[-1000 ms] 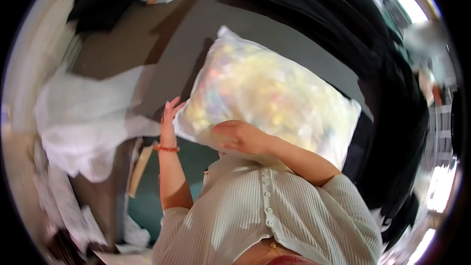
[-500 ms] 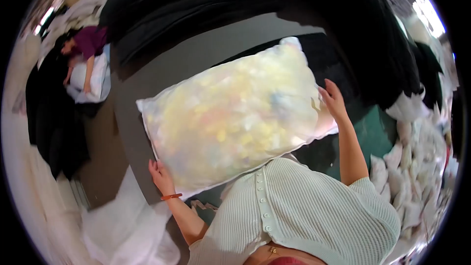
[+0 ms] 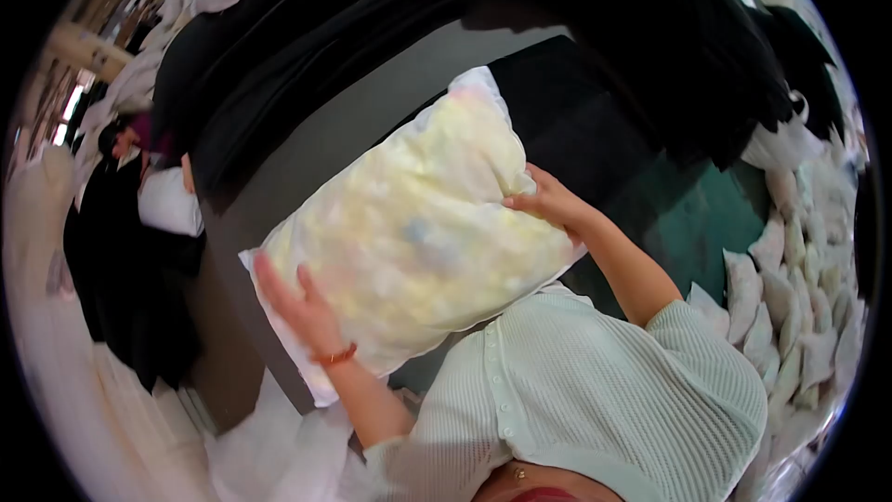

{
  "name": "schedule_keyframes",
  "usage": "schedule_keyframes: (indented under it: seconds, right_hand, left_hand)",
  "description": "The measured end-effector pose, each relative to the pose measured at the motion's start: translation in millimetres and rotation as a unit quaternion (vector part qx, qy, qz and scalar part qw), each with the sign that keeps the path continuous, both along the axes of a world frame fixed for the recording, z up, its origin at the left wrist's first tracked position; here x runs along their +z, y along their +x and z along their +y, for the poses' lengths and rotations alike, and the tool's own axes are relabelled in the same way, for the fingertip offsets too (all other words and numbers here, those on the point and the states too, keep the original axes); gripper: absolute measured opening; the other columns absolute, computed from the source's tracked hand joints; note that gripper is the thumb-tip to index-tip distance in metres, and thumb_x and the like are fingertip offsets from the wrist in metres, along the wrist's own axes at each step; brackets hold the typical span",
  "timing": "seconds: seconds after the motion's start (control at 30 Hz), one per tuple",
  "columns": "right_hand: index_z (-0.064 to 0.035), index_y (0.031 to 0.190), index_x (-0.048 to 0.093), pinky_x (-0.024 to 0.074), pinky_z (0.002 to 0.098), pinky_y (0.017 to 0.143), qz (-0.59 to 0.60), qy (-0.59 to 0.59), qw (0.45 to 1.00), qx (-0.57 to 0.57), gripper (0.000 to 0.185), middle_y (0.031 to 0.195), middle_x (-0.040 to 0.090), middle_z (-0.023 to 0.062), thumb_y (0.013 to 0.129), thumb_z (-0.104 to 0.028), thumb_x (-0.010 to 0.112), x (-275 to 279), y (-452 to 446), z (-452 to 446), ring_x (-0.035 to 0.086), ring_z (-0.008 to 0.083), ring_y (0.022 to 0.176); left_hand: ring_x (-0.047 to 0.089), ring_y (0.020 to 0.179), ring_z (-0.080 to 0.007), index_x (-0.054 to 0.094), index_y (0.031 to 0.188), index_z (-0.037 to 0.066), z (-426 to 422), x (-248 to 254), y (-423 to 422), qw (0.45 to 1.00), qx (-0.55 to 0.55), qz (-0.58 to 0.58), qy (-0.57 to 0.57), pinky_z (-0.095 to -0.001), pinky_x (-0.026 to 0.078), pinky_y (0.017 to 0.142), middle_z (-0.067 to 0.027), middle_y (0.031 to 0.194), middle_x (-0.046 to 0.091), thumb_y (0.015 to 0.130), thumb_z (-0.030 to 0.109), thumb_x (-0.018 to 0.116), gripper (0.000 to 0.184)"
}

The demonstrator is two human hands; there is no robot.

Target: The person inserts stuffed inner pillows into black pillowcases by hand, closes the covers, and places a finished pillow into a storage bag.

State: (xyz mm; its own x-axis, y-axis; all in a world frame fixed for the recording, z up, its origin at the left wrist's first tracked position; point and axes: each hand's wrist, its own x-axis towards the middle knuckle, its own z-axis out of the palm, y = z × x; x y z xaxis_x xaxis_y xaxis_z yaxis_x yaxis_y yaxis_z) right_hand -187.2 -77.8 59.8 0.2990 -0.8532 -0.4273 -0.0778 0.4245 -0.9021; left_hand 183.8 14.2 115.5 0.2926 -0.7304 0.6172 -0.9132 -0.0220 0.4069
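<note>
A white pillow (image 3: 409,232), its pale yellow, pink and blue filling showing through the thin cover, lies tilted on a grey table in front of my body. At its right edge my right hand (image 3: 546,200) is closed on the cover, thumb on top, and the cloth puckers there. My left hand (image 3: 302,307) is over the pillow's left end with its fingers spread, slightly blurred. Whether its palm touches the cover I cannot tell. An orange bracelet (image 3: 336,354) circles the left wrist.
Black cloth (image 3: 325,56) is heaped along the table's far side, with a flat black piece (image 3: 567,102) right of the pillow. Small white stuffed bags (image 3: 790,316) pile up at right. At far left a person (image 3: 125,144) handles a white pillow (image 3: 172,200).
The pillow has shifted left and turned, its right end now pinched by my right hand. My left hand has come off the left edge to over the pillow, fingers spread.
</note>
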Motion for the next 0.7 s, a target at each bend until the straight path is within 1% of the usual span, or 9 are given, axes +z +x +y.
schedule_keyframes:
  seconds: [0.07,0.13,0.23,0.3,0.37,0.43,0.5,0.6,0.7]
  right_hand:
    - [-0.0028,0.138,0.041,0.0446,0.0333,0.098,-0.032,0.040,0.998,-0.036,0.066,0.124,0.058,0.0117,0.080,-0.007,0.072,-9,-4,-6,0.058,0.0210,0.111]
    - [-0.0025,0.137,0.043,0.0440,0.0336,0.098,-0.059,0.057,0.996,-0.035,0.065,0.123,0.058,0.0134,0.079,-0.010,0.072,-18,-10,-6,0.057,0.0216,0.112]
    - [-0.0032,0.137,0.041,0.0428,0.0350,0.100,-0.059,0.084,0.994,-0.036,0.070,0.124,0.057,0.0156,0.076,-0.011,0.073,-39,-15,-7,0.056,0.0236,0.115]
    - [-0.0031,0.139,0.039,0.0416,0.0357,0.102,-0.014,-0.028,0.999,-0.022,0.075,0.124,0.057,0.0161,0.073,-0.011,0.074,-58,-17,-7,0.055,0.0248,0.116]
    - [-0.0036,0.144,0.033,0.0382,0.0373,0.105,-0.010,-0.006,1.000,0.010,0.084,0.133,0.050,0.0184,0.071,-0.013,0.074,-48,-22,-3,0.049,0.0278,0.124]
    - [-0.0051,0.148,0.027,0.0336,0.0395,0.109,0.146,-0.144,0.978,0.036,0.091,0.141,0.039,0.0210,0.070,-0.013,0.074,-32,-19,-4,0.041,0.0320,0.131]
    - [-0.0054,0.150,0.021,0.0304,0.0420,0.111,0.133,-0.145,0.977,0.080,0.096,0.146,0.031,0.0223,0.070,-0.013,0.074,-29,-10,-5,0.034,0.0366,0.135]
    - [-0.0019,0.150,0.019,0.0288,0.0430,0.111,0.159,-0.367,0.914,0.072,0.095,0.151,0.024,0.0253,0.074,-0.012,0.074,-40,0,-12,0.028,0.0403,0.139]
    - [-0.0021,0.150,0.019,0.0269,0.0426,0.112,0.141,-0.385,0.908,0.091,0.095,0.153,0.021,0.0259,0.073,-0.010,0.074,-24,5,-23,0.026,0.0405,0.140]
  left_hand:
    - [0.036,0.137,-0.0338,0.042,0.141,0.001,-50,14,-36,0.996,-0.074,0.018,-0.045,-0.0421,0.026,0.113,-0.0171,0.145,0.044,0.096,0.018,0.055,0.049]
    - [0.033,0.138,-0.0353,0.042,0.141,0.005,-89,-1,-47,0.996,-0.058,-0.068,-0.012,-0.0486,0.022,0.114,-0.0163,0.147,0.041,0.093,0.018,0.058,0.053]
    - [0.019,0.145,-0.0317,0.033,0.149,0.017,-94,-69,-70,0.918,-0.034,-0.160,0.362,-0.0569,0.013,0.115,-0.0083,0.156,0.028,0.095,0.043,0.049,0.062]
    - [0.013,0.147,-0.0309,0.025,0.152,0.018,-66,-86,-69,0.925,-0.010,-0.152,0.348,-0.0572,0.011,0.115,-0.0082,0.159,0.019,0.096,0.045,0.045,0.065]
    - [0.011,0.147,-0.0321,0.020,0.153,0.014,-47,-79,-74,0.933,-0.039,-0.121,0.337,-0.0545,0.010,0.116,-0.0105,0.160,0.013,0.096,0.036,0.046,0.066]
    - [0.010,0.147,-0.0325,0.019,0.153,0.013,-58,-83,-77,0.921,-0.007,-0.125,0.369,-0.0533,0.007,0.116,-0.0101,0.160,0.013,0.095,0.032,0.048,0.067]
    - [0.010,0.147,-0.0302,0.020,0.153,0.016,-75,-113,-69,0.923,-0.004,-0.169,0.346,-0.0516,0.006,0.117,-0.0070,0.160,0.014,0.094,0.037,0.051,0.069]
    - [0.011,0.147,-0.0284,0.021,0.153,0.016,-112,-135,-53,0.929,-0.015,-0.169,0.329,-0.0493,0.006,0.118,-0.0056,0.160,0.015,0.094,0.035,0.050,0.068]
    - [0.010,0.147,-0.0270,0.020,0.153,0.017,-118,-144,-51,0.929,0.001,-0.180,0.324,-0.0475,0.007,0.118,-0.0045,0.160,0.014,0.095,0.033,0.049,0.066]
